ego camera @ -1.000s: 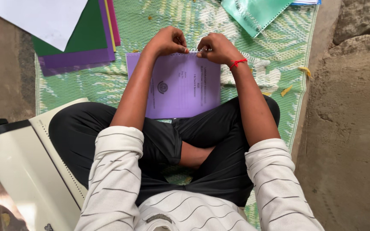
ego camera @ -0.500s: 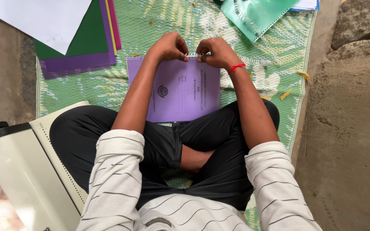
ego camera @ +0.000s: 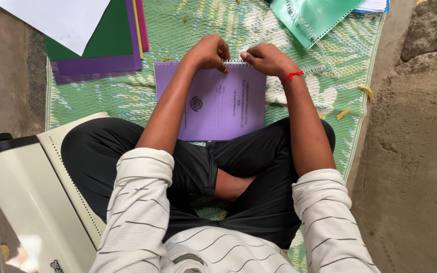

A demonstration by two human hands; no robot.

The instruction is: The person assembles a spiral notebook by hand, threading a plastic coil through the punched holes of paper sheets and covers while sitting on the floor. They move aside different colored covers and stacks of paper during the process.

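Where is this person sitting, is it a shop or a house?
Probably a small book-binding spot set up on the ground, not a proper shop. The person sits cross-legged on a green woven mat over bare earth, with a binding machine beside them, loose coloured cover sheets, and a purple spiral booklet at both hands.

A green woven mat [ego camera: 218, 30] with a pale leaf pattern covers the ground, and bare brown dirt [ego camera: 410, 167] runs down its right side, with rough stones [ego camera: 431, 30] at the top right. On the mat, top left, sits a stack of coloured sheets [ego camera: 102, 48]: white on top, then green, then purple, with yellow and pink edges showing. In the middle lies a purple booklet [ego camera: 218, 106], wire spiral along its top edge. At the top right, a green spiral-bound cover [ego camera: 314, 15] rests on the mat (partly out of view). Small yellow scraps [ego camera: 365, 90] dot the right edge. A cream binding machine [ego camera: 26, 197] stands lower left, overlapping the mat's edge.
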